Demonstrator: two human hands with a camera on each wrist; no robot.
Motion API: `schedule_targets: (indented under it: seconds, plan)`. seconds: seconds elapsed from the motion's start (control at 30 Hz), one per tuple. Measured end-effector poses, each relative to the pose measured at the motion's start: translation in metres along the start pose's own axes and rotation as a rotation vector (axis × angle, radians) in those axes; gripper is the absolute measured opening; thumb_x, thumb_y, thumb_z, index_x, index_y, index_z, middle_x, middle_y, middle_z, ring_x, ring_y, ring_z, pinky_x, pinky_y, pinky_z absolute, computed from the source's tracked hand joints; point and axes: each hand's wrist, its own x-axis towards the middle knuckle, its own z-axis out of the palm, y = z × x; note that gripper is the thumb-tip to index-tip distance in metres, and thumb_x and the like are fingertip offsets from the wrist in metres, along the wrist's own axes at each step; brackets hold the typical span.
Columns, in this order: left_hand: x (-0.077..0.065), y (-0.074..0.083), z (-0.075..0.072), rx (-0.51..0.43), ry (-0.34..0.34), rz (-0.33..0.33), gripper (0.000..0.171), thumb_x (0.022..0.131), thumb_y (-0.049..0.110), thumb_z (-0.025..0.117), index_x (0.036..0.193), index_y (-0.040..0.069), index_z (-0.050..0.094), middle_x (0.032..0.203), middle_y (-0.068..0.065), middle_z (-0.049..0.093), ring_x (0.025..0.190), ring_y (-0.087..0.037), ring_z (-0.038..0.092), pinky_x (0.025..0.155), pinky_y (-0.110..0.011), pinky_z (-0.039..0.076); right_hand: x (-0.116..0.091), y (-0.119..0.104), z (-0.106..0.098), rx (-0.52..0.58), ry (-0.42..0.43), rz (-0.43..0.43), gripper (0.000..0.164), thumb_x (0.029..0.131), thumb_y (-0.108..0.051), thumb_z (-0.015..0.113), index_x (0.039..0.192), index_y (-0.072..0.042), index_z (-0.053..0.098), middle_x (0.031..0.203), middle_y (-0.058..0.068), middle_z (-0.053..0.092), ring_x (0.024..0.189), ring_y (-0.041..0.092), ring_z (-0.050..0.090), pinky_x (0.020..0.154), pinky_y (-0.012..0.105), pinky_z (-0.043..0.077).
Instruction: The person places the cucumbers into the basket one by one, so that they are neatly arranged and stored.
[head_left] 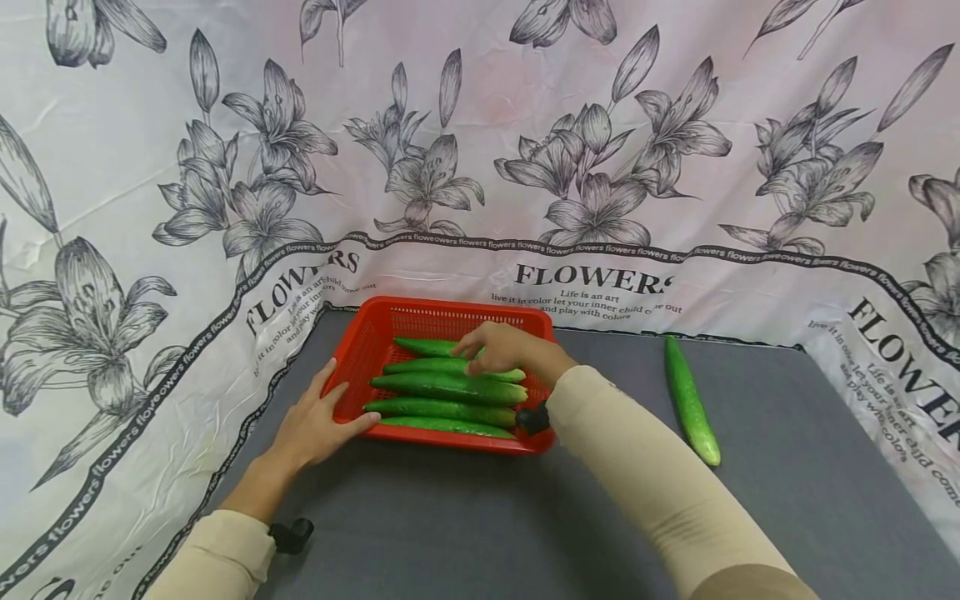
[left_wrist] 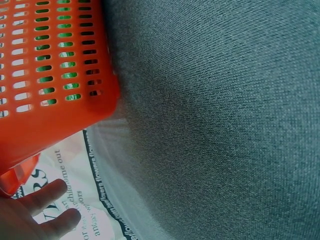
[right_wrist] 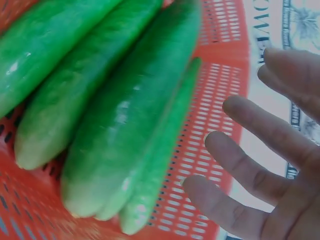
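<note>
A red plastic basket point(head_left: 457, 446) on the grey table holds several green cucumbers point(head_left: 450, 387), lying side by side. My left hand point(head_left: 311, 425) is at the basket's left front corner, thumb at the front rim and fingers spread along the left side. In the left wrist view, two fingers point(left_wrist: 47, 195) extend past the basket wall point(left_wrist: 55, 117). Over the rear cucumbers hovers my right hand point(head_left: 498, 346). The right wrist view shows its fingers point(right_wrist: 240, 167) apart with nothing between them, beside the cucumbers point(right_wrist: 125, 115).
One more cucumber point(head_left: 690, 400) lies alone on the table point(head_left: 780, 467), to the right of the basket. A white flower-printed cloth point(head_left: 465, 183) hangs behind and along both sides of the table. Dark wrist cameras sit by both cuffs.
</note>
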Motion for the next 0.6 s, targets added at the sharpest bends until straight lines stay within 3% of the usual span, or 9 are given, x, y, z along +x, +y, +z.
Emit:
schedule_targets:
  seconds: [0.2, 0.47, 0.6]
  plan:
    - [-0.001, 0.001, 0.0, -0.002, 0.005, -0.007, 0.088, 0.083, 0.065, 0.059, 0.137, -0.004, 0.05, 0.156, -0.015, 0.018, 0.123, -0.045, 0.04, 0.093, -0.063, 0.036, -0.022, -0.009, -0.013, 0.089, 0.052, -0.044, 0.041, 0.091, -0.017, 0.069, 0.131, -0.016, 0.062, 0.123, 0.002, 0.063, 0.118, 0.023, 0.055, 0.093, 0.04, 0.045]
    - [-0.001, 0.002, -0.001, -0.012, -0.003, -0.008, 0.09, 0.082, 0.066, 0.06, 0.138, -0.004, 0.049, 0.156, -0.015, 0.017, 0.122, -0.045, 0.04, 0.094, -0.062, 0.037, -0.054, -0.016, -0.03, 0.068, 0.146, -0.12, 0.043, 0.091, -0.02, 0.068, 0.133, -0.014, 0.061, 0.124, 0.002, 0.063, 0.115, 0.021, 0.056, 0.088, 0.037, 0.048]
    - [-0.001, 0.002, 0.0, -0.014, -0.001, -0.006, 0.09, 0.082, 0.066, 0.06, 0.138, -0.004, 0.049, 0.156, -0.015, 0.017, 0.122, -0.044, 0.04, 0.093, -0.062, 0.037, -0.07, -0.016, -0.037, 0.086, 0.187, -0.119, 0.044, 0.091, -0.021, 0.069, 0.134, -0.015, 0.06, 0.124, 0.002, 0.063, 0.113, 0.024, 0.057, 0.086, 0.038, 0.049]
